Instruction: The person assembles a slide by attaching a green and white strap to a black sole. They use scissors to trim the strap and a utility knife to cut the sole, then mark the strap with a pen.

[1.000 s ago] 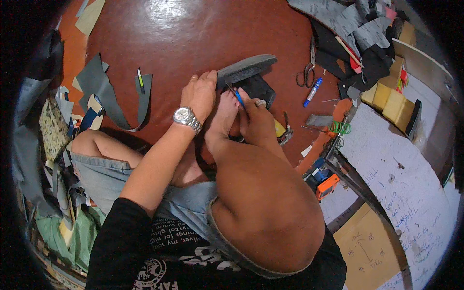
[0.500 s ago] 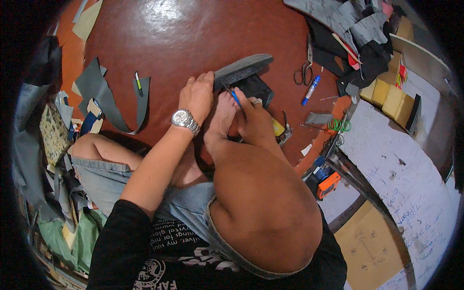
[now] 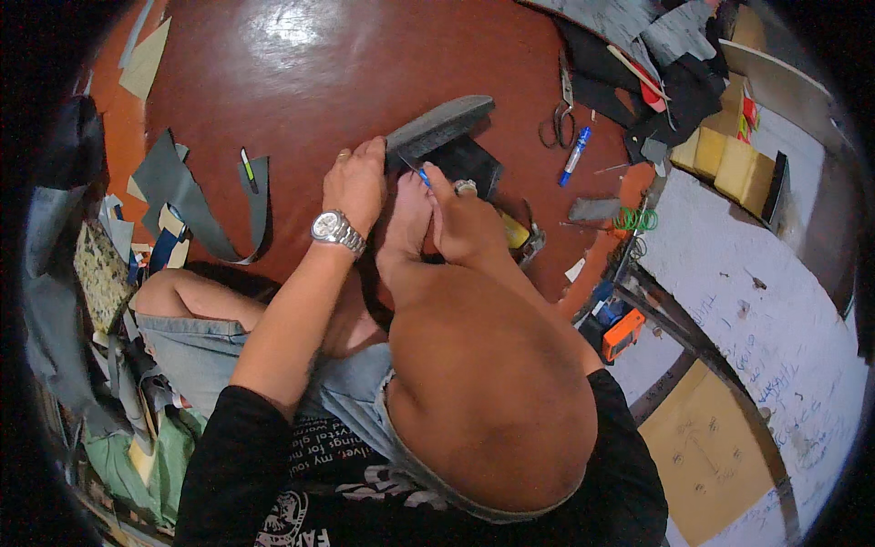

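Note:
My left hand [image 3: 356, 185], with a wristwatch [image 3: 337, 231], is closed on the near left end of a dark grey shoe sole [image 3: 444, 121]. The sole is tilted on its edge above the red floor, just beyond my bare foot [image 3: 405, 217]. My right hand [image 3: 468, 219] grips a thin knife by its blue handle [image 3: 424, 178]. The knife's narrow blade [image 3: 408, 164] points at the sole's lower edge near my left fingers; whether it touches cannot be made out. A black flat piece [image 3: 472, 167] lies under the sole. My left fingertips are partly hidden.
Scissors [image 3: 559, 117], a blue marker [image 3: 575, 156] and a yellow-handled tool [image 3: 516, 232] lie to the right. Grey strip material [image 3: 187, 201] with a green pen [image 3: 247, 167] is at left. Dark scraps [image 3: 597, 77] pile up far right, near yellow blocks [image 3: 734, 166].
The whole view has shifted slightly, so things appear a little further left. Both hands keep their grips, and the knife stays beside the sole's lower edge.

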